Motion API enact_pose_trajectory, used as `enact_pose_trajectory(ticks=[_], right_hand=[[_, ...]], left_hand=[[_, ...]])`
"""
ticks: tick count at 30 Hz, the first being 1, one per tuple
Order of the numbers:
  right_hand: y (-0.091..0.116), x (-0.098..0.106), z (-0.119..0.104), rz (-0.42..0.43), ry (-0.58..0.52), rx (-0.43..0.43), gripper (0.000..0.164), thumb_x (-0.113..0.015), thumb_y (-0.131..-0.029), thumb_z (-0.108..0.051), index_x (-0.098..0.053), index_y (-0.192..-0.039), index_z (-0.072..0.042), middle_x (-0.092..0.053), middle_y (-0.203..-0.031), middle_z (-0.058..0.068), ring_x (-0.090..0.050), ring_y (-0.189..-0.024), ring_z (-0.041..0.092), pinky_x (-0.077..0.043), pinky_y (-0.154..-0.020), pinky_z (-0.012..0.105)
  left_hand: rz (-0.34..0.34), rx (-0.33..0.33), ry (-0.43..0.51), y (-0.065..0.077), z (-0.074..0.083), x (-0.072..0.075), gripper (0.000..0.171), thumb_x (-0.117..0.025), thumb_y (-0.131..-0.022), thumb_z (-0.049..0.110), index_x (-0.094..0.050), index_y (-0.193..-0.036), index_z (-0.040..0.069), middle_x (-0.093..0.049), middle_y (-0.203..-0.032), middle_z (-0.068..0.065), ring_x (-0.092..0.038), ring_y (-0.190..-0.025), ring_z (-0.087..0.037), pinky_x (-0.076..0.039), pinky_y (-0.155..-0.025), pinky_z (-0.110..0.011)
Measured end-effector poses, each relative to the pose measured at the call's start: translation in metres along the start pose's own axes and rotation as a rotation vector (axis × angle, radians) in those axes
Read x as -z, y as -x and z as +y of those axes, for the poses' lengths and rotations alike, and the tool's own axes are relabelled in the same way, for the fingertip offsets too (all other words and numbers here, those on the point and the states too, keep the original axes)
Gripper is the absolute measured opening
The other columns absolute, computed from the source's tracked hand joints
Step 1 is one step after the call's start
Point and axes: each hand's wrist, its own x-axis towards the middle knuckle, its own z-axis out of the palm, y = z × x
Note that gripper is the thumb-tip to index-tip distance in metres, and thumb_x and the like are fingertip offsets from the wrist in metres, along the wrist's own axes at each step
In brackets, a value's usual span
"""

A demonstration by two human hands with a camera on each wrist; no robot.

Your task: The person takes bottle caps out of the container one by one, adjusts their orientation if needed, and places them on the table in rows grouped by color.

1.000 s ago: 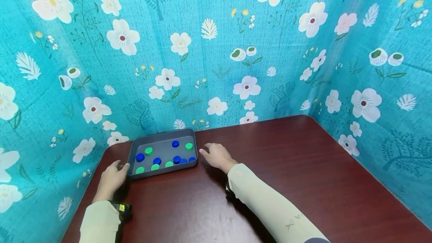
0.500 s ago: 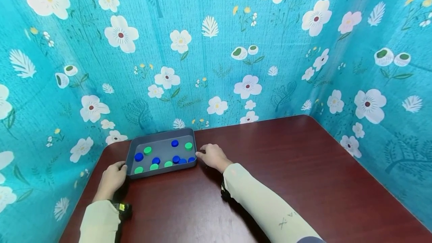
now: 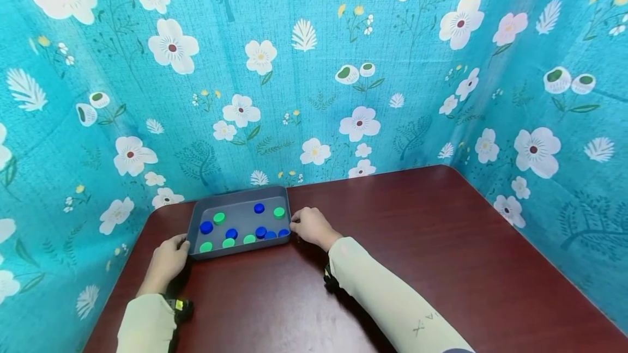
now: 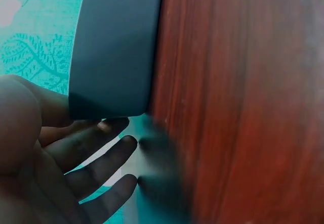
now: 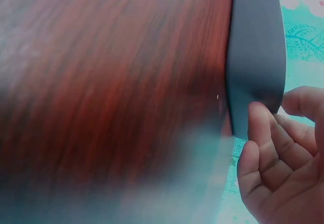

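Observation:
A dark grey rectangular tray [image 3: 240, 200] lies at the back left of the table, with several blue caps [image 3: 206, 227] and several green caps [image 3: 218, 218] inside it. My left hand [image 3: 168, 259] grips the tray's left end. In the left wrist view its thumb [image 4: 54, 107] reaches over the rim, tip hidden, while the other fingers lie spread below that end. At the opposite end my right hand [image 3: 316, 227] holds the tray near its front corner. In the right wrist view the thumb [image 5: 301, 100] meets the rim and bent fingers [image 5: 259, 120] lie against the outer wall.
The dark red wooden table [image 3: 392, 244] extends to the front and right of the tray. A turquoise curtain [image 3: 304, 80] with white flowers hangs close behind the tray and around the table's sides. Each wrist carries a small black device [image 3: 182, 309] below its cream sleeve [image 3: 147, 323].
Both hands have closed in on the tray's ends, the right one coming leftward. Over the last half second the tray has shifted slightly to the right, hands with it.

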Motion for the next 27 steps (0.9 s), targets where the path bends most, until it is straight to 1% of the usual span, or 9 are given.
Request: enact_pose_trajectory(ticks=[2,6,9,12,16,21,24,27], right_hand=[[0.003,0.001,-0.001,0.002,0.001,0.003,0.022,-0.064,-0.095,-0.022,-0.075,-0.109,-0.008,-0.07,-0.081,-0.004,-0.064,-0.076,0.008,-0.054,-0.078,0.034],[0.01,0.005,0.0,0.002,-0.051,0.002,0.019,-0.064,-0.094,-0.017,-0.075,-0.105,-0.006,-0.069,-0.074,-0.002,-0.063,-0.064,0.007,-0.054,-0.072,0.031],[0.014,0.007,0.004,0.009,-0.085,0.002,0.016,-0.064,-0.093,-0.015,-0.075,-0.102,-0.006,-0.068,-0.073,-0.002,-0.064,-0.062,0.008,-0.053,-0.067,0.028],[0.018,0.009,0.01,0.015,-0.12,-0.002,0.016,-0.064,-0.093,-0.013,-0.075,-0.1,-0.004,-0.067,-0.074,-0.003,-0.066,-0.063,0.011,-0.053,-0.065,0.028],[0.022,0.012,0.016,0.027,-0.105,-0.007,0.016,-0.064,-0.092,-0.013,-0.075,-0.1,-0.005,-0.066,-0.073,-0.005,-0.065,-0.061,0.01,-0.053,-0.066,0.028],[0.03,0.015,0.022,0.057,-0.035,0.006,0.014,-0.064,-0.091,-0.014,-0.076,-0.096,-0.007,-0.063,-0.066,-0.008,-0.062,-0.059,0.006,-0.053,-0.068,0.03],[0.035,0.018,0.026,0.068,-0.01,0.004,0.016,-0.063,-0.091,-0.015,-0.075,-0.097,-0.007,-0.062,-0.062,-0.009,-0.06,-0.057,0.004,-0.052,-0.069,0.03],[0.04,0.021,0.032,0.078,-0.008,0.001,0.017,-0.063,-0.091,-0.014,-0.075,-0.099,-0.005,-0.062,-0.063,-0.009,-0.06,-0.057,0.003,-0.053,-0.073,0.033]], left_hand=[[0.002,-0.006,-0.004,0.003,0.001,-0.001,0.046,-0.042,-0.104,0.016,-0.041,-0.14,-0.012,-0.045,-0.135,-0.035,-0.043,-0.122,-0.051,-0.036,-0.098,-0.064],[-0.005,-0.022,-0.006,0.008,0.004,-0.003,0.046,-0.043,-0.104,0.017,-0.042,-0.14,-0.012,-0.045,-0.135,-0.035,-0.043,-0.123,-0.051,-0.035,-0.098,-0.064],[-0.016,-0.041,-0.003,0.012,0.006,-0.005,0.047,-0.043,-0.104,0.017,-0.041,-0.14,-0.013,-0.045,-0.136,-0.035,-0.043,-0.123,-0.051,-0.036,-0.097,-0.064],[-0.012,-0.067,-0.005,0.014,0.01,-0.009,0.046,-0.044,-0.104,0.016,-0.042,-0.139,-0.013,-0.046,-0.135,-0.034,-0.043,-0.123,-0.051,-0.036,-0.097,-0.063],[-0.003,-0.096,-0.01,0.016,0.015,-0.013,0.044,-0.046,-0.103,0.014,-0.046,-0.138,-0.012,-0.048,-0.133,-0.033,-0.045,-0.123,-0.05,-0.037,-0.097,-0.063],[-0.013,-0.125,-0.016,0.019,0.022,-0.018,0.043,-0.047,-0.102,0.014,-0.047,-0.137,-0.012,-0.05,-0.133,-0.031,-0.046,-0.123,-0.048,-0.037,-0.098,-0.062],[-0.02,-0.139,-0.021,0.021,0.026,-0.021,0.043,-0.048,-0.102,0.014,-0.048,-0.137,-0.011,-0.051,-0.133,-0.031,-0.045,-0.124,-0.048,-0.037,-0.098,-0.062],[-0.024,-0.154,-0.025,0.023,0.031,-0.024,0.042,-0.05,-0.101,0.014,-0.05,-0.135,-0.011,-0.053,-0.131,-0.03,-0.047,-0.123,-0.046,-0.038,-0.098,-0.061]])
